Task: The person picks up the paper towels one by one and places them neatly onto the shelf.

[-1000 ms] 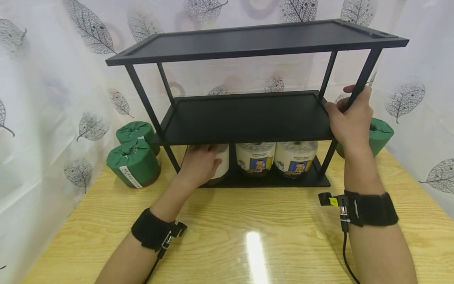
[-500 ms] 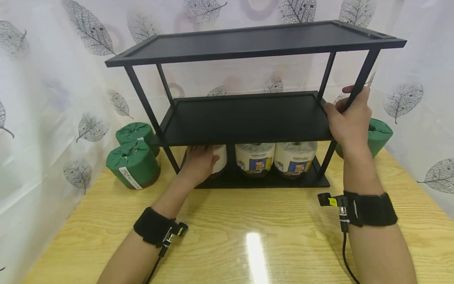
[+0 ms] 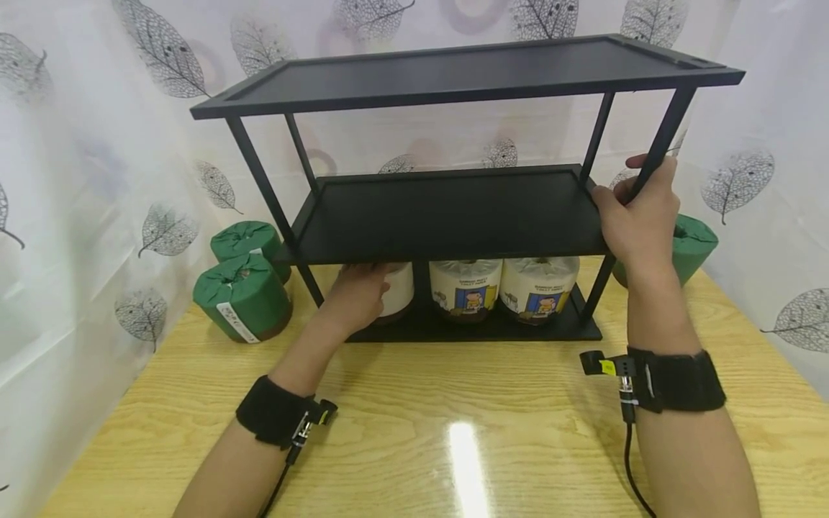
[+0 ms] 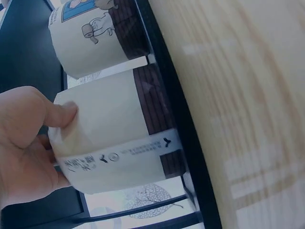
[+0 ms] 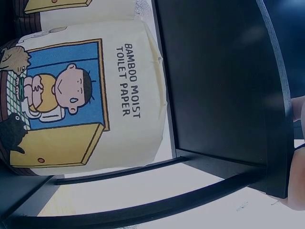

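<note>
In the head view a black three-tier rack stands on the table. On its bottom tier is a row of white-wrapped toilet paper rolls. My left hand reaches under the middle tier and grips the leftmost roll by its top end. The left wrist view has the thumb on one side of this roll and fingers on the other. Beside it are the middle roll and the right roll, printed with a cartoon. My right hand holds the rack's right front post at the middle tier.
Two green-wrapped rolls, a front one and a back one, stand left of the rack. Another green roll shows behind my right forearm. A leaf-print curtain hangs around the wooden table.
My left hand has shifted slightly left, and the leftmost roll has moved a little left with it. The right hand keeps its hold on the post.
</note>
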Demonstrator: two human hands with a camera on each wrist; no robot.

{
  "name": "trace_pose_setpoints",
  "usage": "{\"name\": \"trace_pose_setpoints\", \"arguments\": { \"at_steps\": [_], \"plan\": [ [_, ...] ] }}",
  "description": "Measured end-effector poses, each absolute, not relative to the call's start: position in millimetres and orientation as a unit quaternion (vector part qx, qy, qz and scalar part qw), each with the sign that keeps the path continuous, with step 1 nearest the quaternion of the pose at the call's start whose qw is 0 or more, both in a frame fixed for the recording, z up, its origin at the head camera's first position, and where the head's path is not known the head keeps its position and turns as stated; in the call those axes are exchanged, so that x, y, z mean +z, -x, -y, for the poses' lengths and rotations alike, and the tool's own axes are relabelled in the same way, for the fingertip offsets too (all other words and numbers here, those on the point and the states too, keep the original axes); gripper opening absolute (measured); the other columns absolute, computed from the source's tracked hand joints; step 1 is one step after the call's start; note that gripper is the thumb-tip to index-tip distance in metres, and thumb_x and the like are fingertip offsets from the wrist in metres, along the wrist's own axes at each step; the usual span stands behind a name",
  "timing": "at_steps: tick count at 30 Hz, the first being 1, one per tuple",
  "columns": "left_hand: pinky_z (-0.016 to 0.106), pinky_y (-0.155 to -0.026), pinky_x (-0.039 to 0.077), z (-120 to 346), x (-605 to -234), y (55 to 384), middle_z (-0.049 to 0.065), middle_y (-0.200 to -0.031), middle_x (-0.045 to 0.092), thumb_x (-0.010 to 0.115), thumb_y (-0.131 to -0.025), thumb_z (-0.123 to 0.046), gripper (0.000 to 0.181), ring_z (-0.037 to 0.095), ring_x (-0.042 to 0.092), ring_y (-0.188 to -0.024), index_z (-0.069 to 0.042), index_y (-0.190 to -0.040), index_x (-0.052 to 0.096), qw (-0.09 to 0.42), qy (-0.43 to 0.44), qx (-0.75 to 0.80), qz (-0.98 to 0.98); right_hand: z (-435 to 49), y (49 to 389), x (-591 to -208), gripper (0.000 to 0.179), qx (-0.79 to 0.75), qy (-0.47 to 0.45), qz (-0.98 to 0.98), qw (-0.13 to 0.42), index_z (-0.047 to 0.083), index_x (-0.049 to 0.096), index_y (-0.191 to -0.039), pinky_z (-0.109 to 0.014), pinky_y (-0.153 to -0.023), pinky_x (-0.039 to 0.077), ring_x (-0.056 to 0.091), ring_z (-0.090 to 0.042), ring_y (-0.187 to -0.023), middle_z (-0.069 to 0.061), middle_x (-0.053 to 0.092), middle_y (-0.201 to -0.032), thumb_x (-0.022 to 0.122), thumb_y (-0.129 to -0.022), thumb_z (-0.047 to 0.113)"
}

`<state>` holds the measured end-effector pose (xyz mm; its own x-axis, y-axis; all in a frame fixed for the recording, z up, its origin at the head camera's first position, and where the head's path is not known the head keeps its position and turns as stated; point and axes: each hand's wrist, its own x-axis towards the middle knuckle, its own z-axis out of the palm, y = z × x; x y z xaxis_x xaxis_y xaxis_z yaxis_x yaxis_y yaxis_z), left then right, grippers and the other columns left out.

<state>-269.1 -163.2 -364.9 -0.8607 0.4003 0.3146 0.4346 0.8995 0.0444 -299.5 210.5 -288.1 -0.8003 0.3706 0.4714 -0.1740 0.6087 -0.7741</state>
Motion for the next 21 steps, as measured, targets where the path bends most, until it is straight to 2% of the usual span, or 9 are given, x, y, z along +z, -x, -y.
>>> {"name": "trace_pose_setpoints", "arguments": {
  "at_steps": [6,8,13,21],
  "plan": [
    [0.047,-0.1,0.048,167.9,-362.9,271.7,0.018,-0.12,0.064,0.064,-0.086,0.007,0.049,0.033,0.063,-0.099,-0.006,-0.133,0.059,0.153,0.233,-0.06,0.958,-209.8,300.1,-288.3,0.037,0.435,0.06,0.843,0.311,0.027,0.042,-0.127,-0.028,-0.068,0.034,0.046,-0.009,-0.067,0.013,0.049,-0.076,0.058,-0.093,0.031],
    [0.046,-0.101,0.048,168.3,-362.6,272.4,0.017,-0.123,0.064,0.065,-0.083,0.009,0.054,0.032,0.063,-0.1,-0.006,-0.134,0.058,0.148,0.235,-0.059,0.959,-209.9,300.0,-288.4,0.038,0.435,0.061,0.843,0.31,0.027,0.042,-0.127,-0.028,-0.068,0.034,0.046,-0.009,-0.067,0.013,0.049,-0.076,0.058,-0.093,0.031],
    [0.045,-0.104,0.047,167.5,-359.4,272.1,0.018,-0.141,0.055,0.066,-0.079,0.011,0.07,0.035,0.06,-0.117,-0.008,-0.145,0.05,0.125,0.234,-0.048,0.963,-210.2,299.5,-288.3,0.039,0.433,0.063,0.844,0.31,0.026,0.042,-0.128,-0.028,-0.068,0.034,0.047,-0.008,-0.067,0.012,0.049,-0.076,0.058,-0.093,0.031],
    [0.044,-0.097,0.05,167.9,-354.2,269.1,0.017,-0.139,0.056,0.066,-0.079,0.013,0.069,0.034,0.061,-0.115,-0.008,-0.143,0.051,0.115,0.231,-0.054,0.965,-209.5,299.7,-287.9,0.039,0.431,0.063,0.845,0.312,0.026,0.042,-0.129,-0.028,-0.068,0.034,0.046,-0.009,-0.067,0.012,0.049,-0.077,0.057,-0.093,0.031]
  ]
}}
